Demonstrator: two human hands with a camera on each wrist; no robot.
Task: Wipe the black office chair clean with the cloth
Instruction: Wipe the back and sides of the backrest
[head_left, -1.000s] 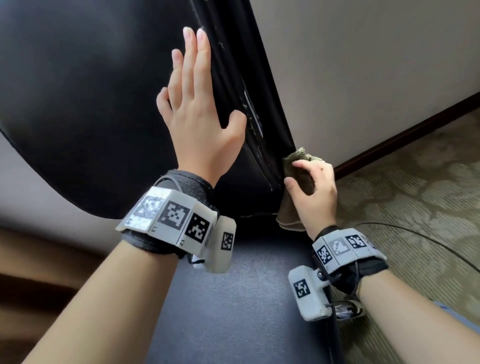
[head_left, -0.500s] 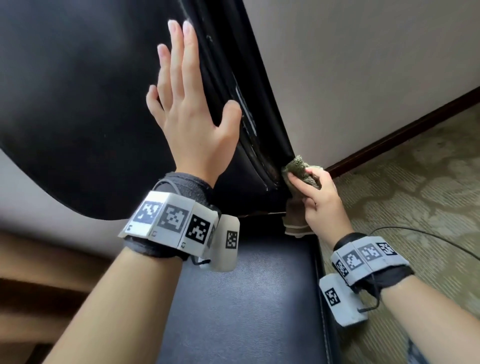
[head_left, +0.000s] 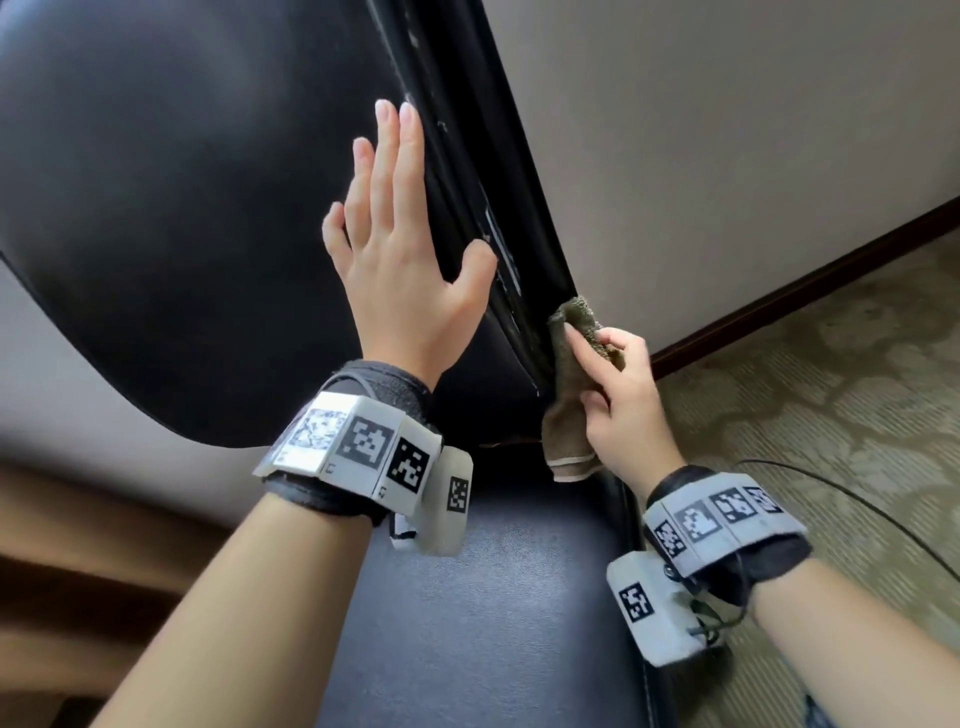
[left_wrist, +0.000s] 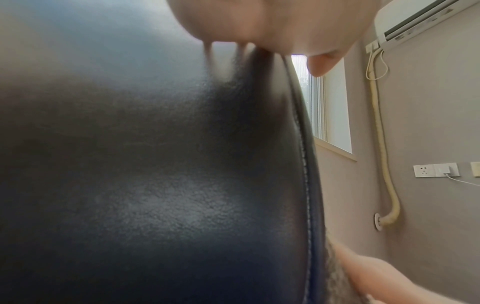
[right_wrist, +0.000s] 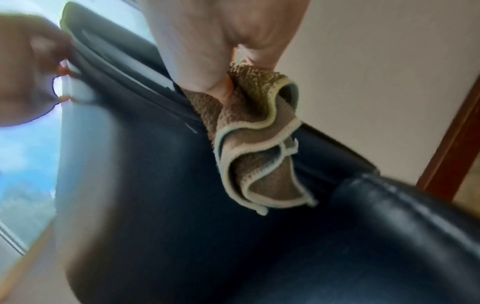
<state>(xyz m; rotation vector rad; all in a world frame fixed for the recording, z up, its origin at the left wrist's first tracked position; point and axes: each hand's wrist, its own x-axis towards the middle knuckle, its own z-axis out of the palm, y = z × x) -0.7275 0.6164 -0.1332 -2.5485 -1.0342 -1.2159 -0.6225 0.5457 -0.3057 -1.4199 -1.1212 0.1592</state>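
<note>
Black leather fills most of what shows: the seat (head_left: 467, 623) of the office chair (head_left: 182, 208) lies closest, cut off at the bottom edge. Past it stands the chair back. The left hand (head_left: 410, 280) lies flat on the front of the back near its right edge, fingers straight and a bit spread. The right hand (head_left: 621, 400) grips the brown cloth (head_left: 569, 395), bunched up, and holds it against the lower right edge of the back, where back and seat meet. A loose end hangs down. Both wrist views are blurry, and the fingers behind the cloth are hidden. A patterned carpet (head_left: 805, 415) lies to the right, with a thin black cable (head_left: 857, 506) on it. Farther off are a plain wall (head_left: 727, 156) and a dark baseboard (head_left: 810, 280).
</note>
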